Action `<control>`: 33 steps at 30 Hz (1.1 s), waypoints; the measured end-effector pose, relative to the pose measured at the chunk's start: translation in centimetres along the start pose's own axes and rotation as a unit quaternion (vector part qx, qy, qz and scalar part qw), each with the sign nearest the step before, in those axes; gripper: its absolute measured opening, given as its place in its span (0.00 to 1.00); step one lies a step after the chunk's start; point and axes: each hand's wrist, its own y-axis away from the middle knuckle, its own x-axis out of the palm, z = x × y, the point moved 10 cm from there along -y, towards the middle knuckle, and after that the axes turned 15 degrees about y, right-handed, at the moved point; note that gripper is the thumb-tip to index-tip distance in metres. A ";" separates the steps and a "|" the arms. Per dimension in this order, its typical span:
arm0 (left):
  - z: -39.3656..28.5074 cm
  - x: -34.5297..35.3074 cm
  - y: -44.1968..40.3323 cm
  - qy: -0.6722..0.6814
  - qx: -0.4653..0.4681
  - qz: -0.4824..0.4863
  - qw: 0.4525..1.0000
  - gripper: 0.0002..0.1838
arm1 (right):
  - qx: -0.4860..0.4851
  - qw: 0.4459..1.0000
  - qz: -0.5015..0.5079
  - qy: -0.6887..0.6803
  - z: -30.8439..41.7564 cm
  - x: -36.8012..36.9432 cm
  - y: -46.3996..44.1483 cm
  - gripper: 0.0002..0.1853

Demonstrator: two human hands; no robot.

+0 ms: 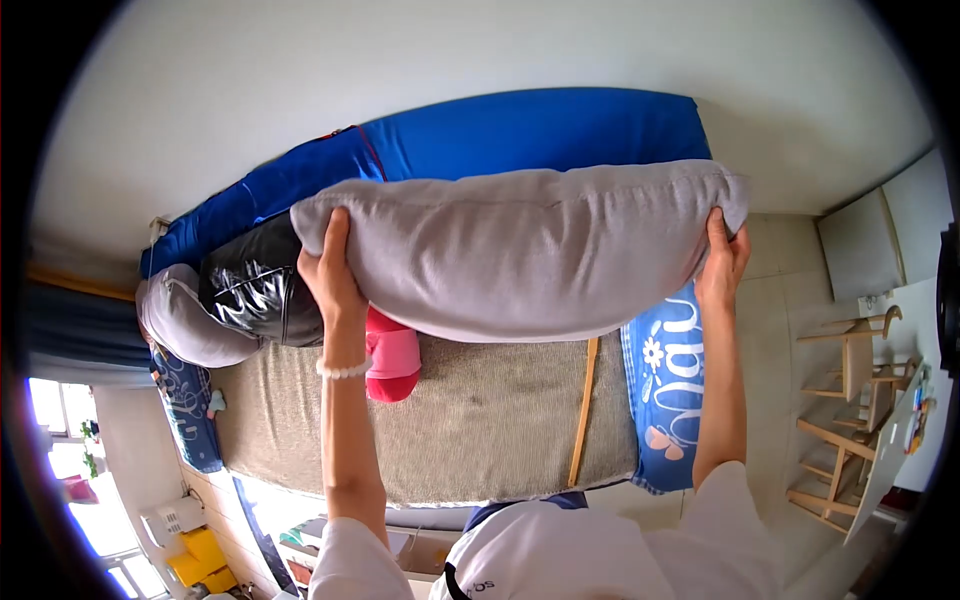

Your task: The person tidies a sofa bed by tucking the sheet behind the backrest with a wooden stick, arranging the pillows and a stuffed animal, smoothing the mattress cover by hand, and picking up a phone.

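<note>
A long grey cushion (520,250) is held up in front of me, above a sofa seat with a brown woven cover (470,430). My left hand (333,275) grips its left end, thumb on the near face. At the right end, my right hand (722,265) is closed on the cushion, with the thumb pointing up. Below the cushion, a pink and red soft object (392,358) lies on the seat, partly hidden. Behind stands the blue-covered backrest (540,130). A wooden stick (584,415) rests on the right part of the seat.
On the left are a shiny black cushion (262,285) and another grey cushion (195,320). Blue printed covers drape the left armrest (188,410) and right armrest (665,400). Wooden chairs (850,400) and a white table (890,450) stand at the right. Yellow items (203,560) are at lower left.
</note>
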 end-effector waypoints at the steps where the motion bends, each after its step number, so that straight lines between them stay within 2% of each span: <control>1: 0.9 0.3 -1.1 0.008 0.005 0.005 1.000 0.15 | -0.020 1.000 0.001 -0.004 -0.2 0.4 -0.9 0.20; 4: 3.2 0.7 -3.9 -0.005 0.033 0.003 0.999 0.15 | -0.065 0.996 0.019 0.061 -1.1 1.7 -3.4 0.20; 6: 6.1 0.4 -6.2 -0.124 0.026 0.026 0.992 0.22 | -0.080 0.993 0.024 0.084 -1.8 3.7 -4.0 0.21; 8: 11.0 -1.4 -9.0 -0.220 0.008 0.054 0.974 0.31 | -0.081 0.971 0.056 0.218 -4.5 5.7 -5.7 0.22; 9: 12.1 -0.9 -9.0 -0.243 -0.033 0.083 0.966 0.37 | -0.041 0.941 0.039 0.332 -6.7 5.7 -6.8 0.23; 10: 13.2 -0.7 -8.3 -0.204 -0.059 0.094 0.973 0.41 | -0.028 0.943 0.045 0.329 -8.5 5.9 -7.6 0.27; 12: 13.1 -0.6 -7.5 -0.257 0.018 0.123 0.958 0.45 | -0.068 0.946 0.097 0.301 -9.5 7.0 -7.6 0.32; 13: 13.7 -0.7 -6.8 -0.274 0.003 0.136 0.952 0.49 | -0.060 0.944 0.100 0.310 -10.0 6.7 -7.1 0.32; 14: 13.1 0.0 -5.7 -0.324 0.043 0.153 0.933 0.53 | -0.074 0.936 0.101 0.328 -9.0 6.8 -5.4 0.35; 15: 13.9 0.3 -4.2 -0.348 0.038 0.180 0.919 0.55 | -0.086 0.927 0.106 0.348 -8.6 6.8 -3.4 0.37; 16: 14.6 0.8 -3.2 -0.369 0.038 0.207 0.905 0.59 | -0.048 0.937 0.139 0.317 -9.6 7.0 -1.7 0.44; 18: 15.9 1.2 -2.8 -0.340 0.029 0.223 0.913 0.61 | -0.009 0.933 0.208 0.293 -11.2 8.4 1.9 0.52; 20: 17.6 1.0 -3.1 -0.306 0.022 0.239 0.921 0.65 | -0.070 0.935 0.245 0.248 -11.8 10.7 3.3 0.57; 23: 17.3 2.1 -4.0 -0.238 -0.010 0.263 0.935 0.64 | -0.047 0.935 0.244 0.251 -12.7 11.6 2.4 0.54; 24: 17.5 1.5 -3.9 -0.237 -0.060 0.239 0.940 0.63 | -0.047 0.935 0.257 0.239 -12.4 12.0 2.3 0.53; 26: 16.9 1.3 -3.3 -0.219 -0.071 0.225 0.947 0.63 | -0.054 0.934 0.262 0.237 -12.9 12.0 2.1 0.52; 27: 17.0 0.9 -3.3 -0.266 -0.024 0.227 0.936 0.62 | -0.079 0.933 0.254 0.241 -12.7 12.1 2.0 0.49; 28: 18.1 0.7 -3.5 -0.267 -0.028 0.229 0.936 0.62 | -0.104 0.932 0.245 0.245 -12.4 12.2 2.0 0.46; 30: 18.6 1.1 -4.3 -0.266 0.061 0.239 0.932 0.62 | -0.090 0.934 0.253 0.235 -13.3 12.8 1.5 0.47; 33: 20.1 0.8 -6.2 -0.280 0.020 0.235 0.931 0.63 | -0.075 0.938 0.267 0.209 -14.2 13.8 1.0 0.49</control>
